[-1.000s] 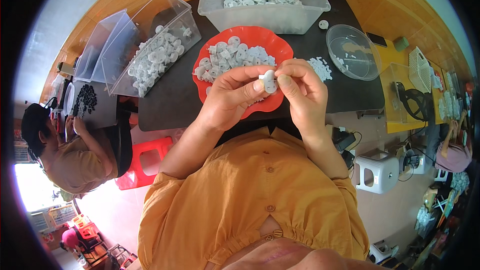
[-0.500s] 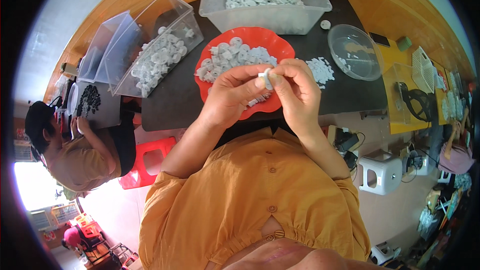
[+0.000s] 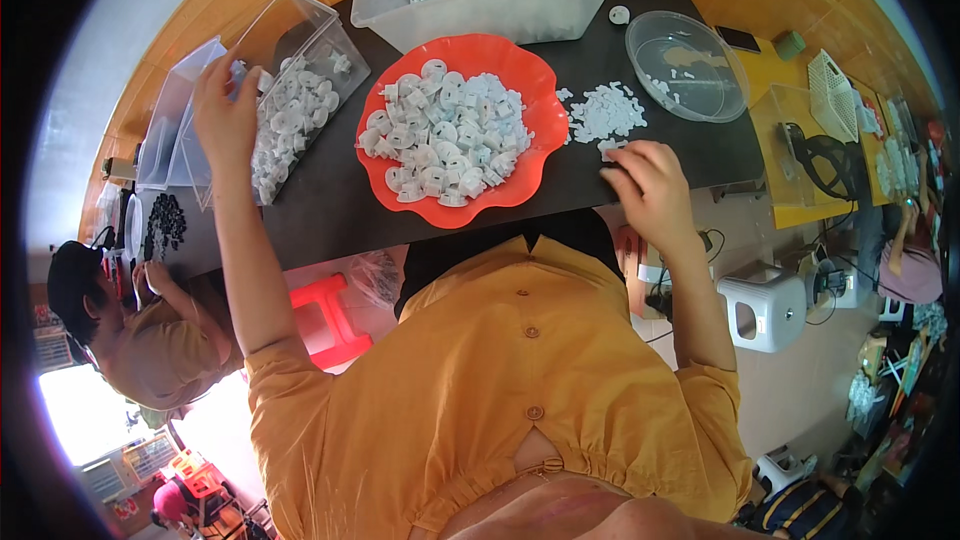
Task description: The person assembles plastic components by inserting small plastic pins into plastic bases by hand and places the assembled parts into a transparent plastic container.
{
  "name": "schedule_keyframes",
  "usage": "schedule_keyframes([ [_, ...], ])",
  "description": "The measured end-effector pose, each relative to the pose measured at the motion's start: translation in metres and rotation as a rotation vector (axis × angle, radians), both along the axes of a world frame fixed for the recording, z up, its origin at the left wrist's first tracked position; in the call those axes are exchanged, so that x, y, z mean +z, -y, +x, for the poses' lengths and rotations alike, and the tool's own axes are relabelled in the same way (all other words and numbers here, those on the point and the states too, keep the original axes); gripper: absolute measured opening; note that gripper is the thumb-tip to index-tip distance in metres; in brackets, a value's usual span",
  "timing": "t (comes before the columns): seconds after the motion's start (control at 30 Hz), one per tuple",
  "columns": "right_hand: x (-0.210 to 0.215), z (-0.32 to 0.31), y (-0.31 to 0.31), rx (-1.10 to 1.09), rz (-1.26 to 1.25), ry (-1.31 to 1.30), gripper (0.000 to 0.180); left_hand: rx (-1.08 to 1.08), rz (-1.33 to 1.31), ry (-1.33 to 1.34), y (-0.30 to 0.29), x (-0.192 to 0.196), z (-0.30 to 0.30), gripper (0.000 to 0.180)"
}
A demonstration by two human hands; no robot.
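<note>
My left hand reaches over a clear plastic bin at the left, which holds a heap of white round plastic parts. Its thumb and fingers are apart, and one white part is right beside the thumb. Low over the dark table, my right hand has its thumb and forefinger apart. Those fingertips are at a small flat white piece, at the near edge of a pile of such pieces. Between my hands sits a red scalloped bowl filled with white round parts and small pieces.
A large translucent bin of white parts stands at the back. Right of the pile is a round clear tub with a few pieces in it. One white part lies near it. A co-worker sits at the left by black parts.
My hands, earlier together over the red bowl around a small white part, have separated. The left has moved to the left bin, the right to the pile of small pieces.
</note>
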State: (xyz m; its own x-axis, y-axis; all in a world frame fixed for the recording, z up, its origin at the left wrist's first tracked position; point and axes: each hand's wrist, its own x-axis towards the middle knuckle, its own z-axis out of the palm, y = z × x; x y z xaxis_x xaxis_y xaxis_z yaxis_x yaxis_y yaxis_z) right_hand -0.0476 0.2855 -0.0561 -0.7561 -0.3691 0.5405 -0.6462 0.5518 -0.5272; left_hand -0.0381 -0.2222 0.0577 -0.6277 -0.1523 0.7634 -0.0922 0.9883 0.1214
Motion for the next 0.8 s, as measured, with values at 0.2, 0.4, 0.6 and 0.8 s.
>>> schedule_keyframes([
  [0.2,0.011,0.012,-0.015,0.197,0.233,-0.058,0.040,-0.644,0.261,0.417,-0.159,-0.015,-0.001,0.022],
  [0.4,0.001,0.013,-0.025,0.221,0.218,-0.169,0.032,-0.668,-0.137,0.771,-0.209,-0.051,-0.040,0.030],
  [0.6,-0.017,0.014,-0.028,0.270,0.092,-0.164,0.021,-0.638,-0.098,0.845,-0.208,-0.049,-0.044,0.026],
  [0.8,-0.015,0.007,-0.027,0.194,-0.012,0.031,0.016,-0.739,0.729,0.868,-0.201,-0.026,-0.030,0.032],
])
